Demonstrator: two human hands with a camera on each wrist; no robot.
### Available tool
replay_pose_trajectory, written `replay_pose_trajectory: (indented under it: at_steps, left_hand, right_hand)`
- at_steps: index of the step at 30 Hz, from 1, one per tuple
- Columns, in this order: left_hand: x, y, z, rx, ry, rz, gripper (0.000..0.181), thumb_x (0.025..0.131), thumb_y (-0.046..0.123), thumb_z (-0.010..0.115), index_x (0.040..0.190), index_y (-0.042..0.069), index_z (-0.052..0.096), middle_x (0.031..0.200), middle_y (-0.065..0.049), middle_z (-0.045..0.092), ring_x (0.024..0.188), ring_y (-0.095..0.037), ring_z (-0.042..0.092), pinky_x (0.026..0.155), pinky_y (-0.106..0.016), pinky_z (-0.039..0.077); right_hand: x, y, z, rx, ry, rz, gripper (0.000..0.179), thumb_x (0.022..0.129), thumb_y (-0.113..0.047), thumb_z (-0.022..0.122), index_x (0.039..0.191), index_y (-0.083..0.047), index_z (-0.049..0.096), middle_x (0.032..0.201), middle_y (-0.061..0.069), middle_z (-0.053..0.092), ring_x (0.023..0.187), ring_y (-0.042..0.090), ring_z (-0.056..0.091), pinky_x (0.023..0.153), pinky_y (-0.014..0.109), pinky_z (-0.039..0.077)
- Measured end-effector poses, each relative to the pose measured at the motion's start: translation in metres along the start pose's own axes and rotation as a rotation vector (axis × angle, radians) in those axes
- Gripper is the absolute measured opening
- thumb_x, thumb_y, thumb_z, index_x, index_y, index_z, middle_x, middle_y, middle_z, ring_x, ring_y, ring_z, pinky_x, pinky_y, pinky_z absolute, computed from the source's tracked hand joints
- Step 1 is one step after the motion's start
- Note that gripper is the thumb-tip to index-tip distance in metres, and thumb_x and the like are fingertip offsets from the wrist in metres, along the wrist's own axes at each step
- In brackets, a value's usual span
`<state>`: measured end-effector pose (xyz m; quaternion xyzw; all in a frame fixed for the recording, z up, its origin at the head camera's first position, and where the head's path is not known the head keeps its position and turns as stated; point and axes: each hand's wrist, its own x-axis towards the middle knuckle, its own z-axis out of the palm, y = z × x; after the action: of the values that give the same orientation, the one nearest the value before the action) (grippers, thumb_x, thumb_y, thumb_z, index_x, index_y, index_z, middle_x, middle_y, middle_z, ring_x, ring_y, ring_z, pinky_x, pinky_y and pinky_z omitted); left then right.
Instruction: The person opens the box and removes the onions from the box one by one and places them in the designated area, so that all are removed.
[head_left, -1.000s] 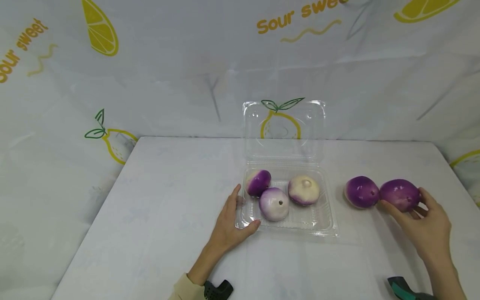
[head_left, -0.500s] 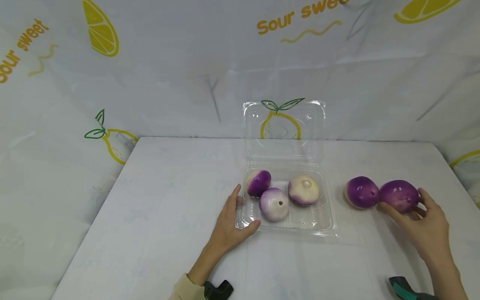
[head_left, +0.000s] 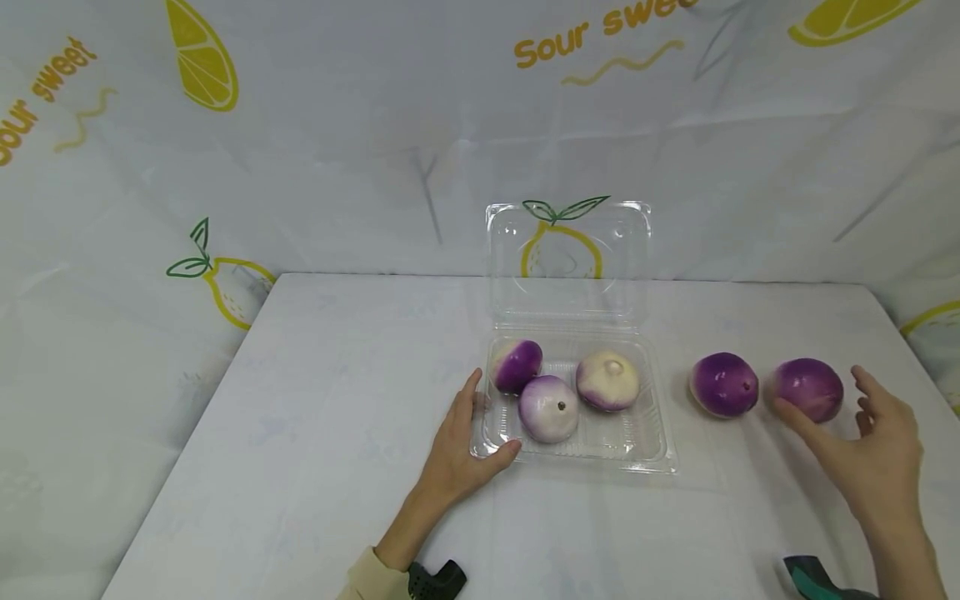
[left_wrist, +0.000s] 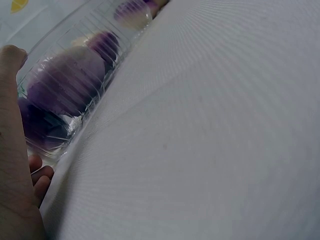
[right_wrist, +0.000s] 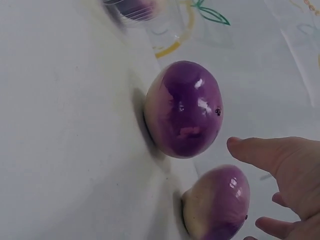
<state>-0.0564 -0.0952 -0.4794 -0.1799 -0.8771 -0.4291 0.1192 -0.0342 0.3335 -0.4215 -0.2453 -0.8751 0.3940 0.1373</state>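
My left hand (head_left: 459,454) rests at the near left corner of a clear plastic clamshell container (head_left: 648,437), thumb along the front edge and fingers along the left side. Its lid stands raised at the back. Inside lie three purple-and-white turnips: one purple-sided turnip (head_left: 517,367), one pale turnip (head_left: 548,408) and one cream-topped turnip (head_left: 607,381). To the right, two more turnips sit on the table, a left turnip (head_left: 723,385) and a right turnip (head_left: 810,390), with a gap between them. Around the right turnip my right hand (head_left: 873,446) is spread, fingers apart from it and thumb overlapping its near side.
The white table (head_left: 322,400) meets a white curtain (head_left: 360,167) printed with lemons at its back edge. A dark wrist device (head_left: 437,579) shows near my left sleeve (head_left: 371,575), and a black-and-green one (head_left: 817,577) near my right wrist.
My right hand has loosened from the right turnip and drawn back to the right. That turnip has shifted slightly right, away from the other one. My left hand and the container have stayed put.
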Motion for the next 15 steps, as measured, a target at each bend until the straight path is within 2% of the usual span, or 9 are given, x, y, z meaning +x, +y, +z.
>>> replay_pose_trajectory:
  at_steps: [6, 10, 13, 15]
  left_hand:
    - [0.0, 0.0, 0.0, -0.001, 0.001, -0.003, 0.099, 0.081, 0.044, 0.076, 0.16, 0.008, 0.028, 0.118, -0.009, 0.064, 0.109, -0.021, 0.062, 0.095, -0.043, 0.054]
    - [0.0, 0.0, 0.0, 0.002, -0.003, 0.001, 0.099, 0.081, 0.045, 0.076, 0.16, 0.008, 0.028, 0.119, -0.009, 0.064, 0.109, -0.021, 0.062, 0.095, -0.043, 0.054]
    - [0.0, 0.0, 0.0, 0.002, -0.006, 0.002, 0.1, 0.081, 0.044, 0.076, 0.161, 0.009, 0.027, 0.12, -0.009, 0.063, 0.11, -0.02, 0.062, 0.096, -0.043, 0.054]
    - [0.0, 0.0, 0.0, -0.001, -0.01, -0.003, 0.1, 0.081, 0.044, 0.076, 0.161, 0.01, 0.026, 0.12, -0.009, 0.063, 0.11, -0.02, 0.061, 0.096, -0.043, 0.054]
  right_hand:
    - [-0.002, -0.009, 0.001, 0.037, 0.038, -0.005, 0.086, 0.085, -0.023, 0.082, 0.159, -0.015, 0.037, 0.165, 0.013, 0.031, 0.147, 0.017, 0.033, 0.116, 0.007, 0.026]
    - [-0.004, -0.018, 0.002, 0.099, 0.088, -0.022, 0.08, 0.083, -0.016, 0.084, 0.153, -0.017, 0.048, 0.152, -0.005, 0.046, 0.135, 0.003, 0.04, 0.113, 0.007, 0.031]
    - [-0.006, -0.026, 0.004, 0.153, 0.129, -0.071, 0.075, 0.079, -0.008, 0.085, 0.148, -0.018, 0.056, 0.136, -0.022, 0.049, 0.126, -0.005, 0.043, 0.113, 0.011, 0.036]
    - [-0.007, -0.031, 0.005, 0.174, 0.14, -0.104, 0.074, 0.077, -0.005, 0.085, 0.145, -0.018, 0.058, 0.132, -0.024, 0.051, 0.124, -0.007, 0.044, 0.113, 0.014, 0.038]
